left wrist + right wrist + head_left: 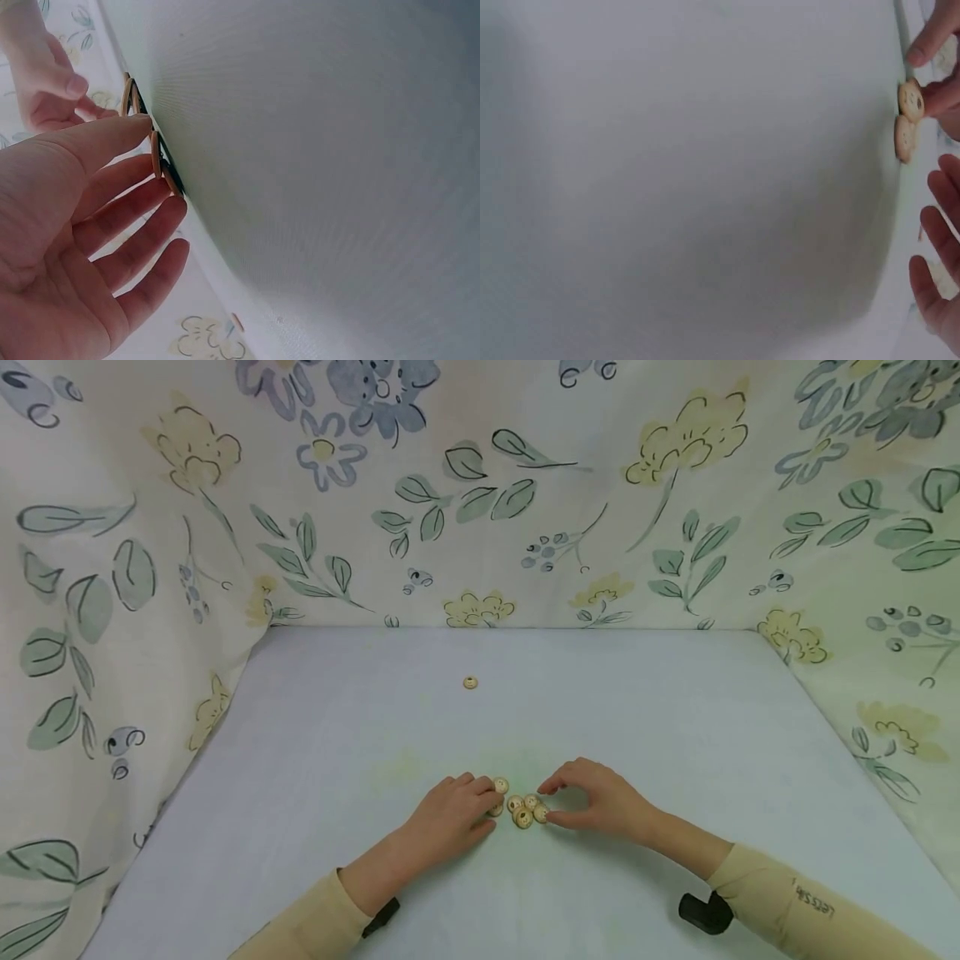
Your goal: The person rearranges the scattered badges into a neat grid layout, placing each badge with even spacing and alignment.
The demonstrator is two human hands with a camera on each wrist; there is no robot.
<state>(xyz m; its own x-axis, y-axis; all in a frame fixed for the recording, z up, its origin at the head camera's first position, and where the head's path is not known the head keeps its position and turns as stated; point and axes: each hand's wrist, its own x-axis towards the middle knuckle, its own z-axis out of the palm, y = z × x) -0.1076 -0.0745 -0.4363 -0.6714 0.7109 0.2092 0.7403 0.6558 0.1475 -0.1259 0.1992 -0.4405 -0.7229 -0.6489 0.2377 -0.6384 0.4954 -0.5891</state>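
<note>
left hand (453,810): relaxed, at left edge of face-marked disc cluster (522,817) | right hand (603,799): unclenched, right of cluster | lone disc (470,682): well beyond cluster

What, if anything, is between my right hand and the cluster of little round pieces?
Nothing visible. The right hand is just beside the round pieces, with no other object in the gap. The left hand is on their opposite side.
</note>
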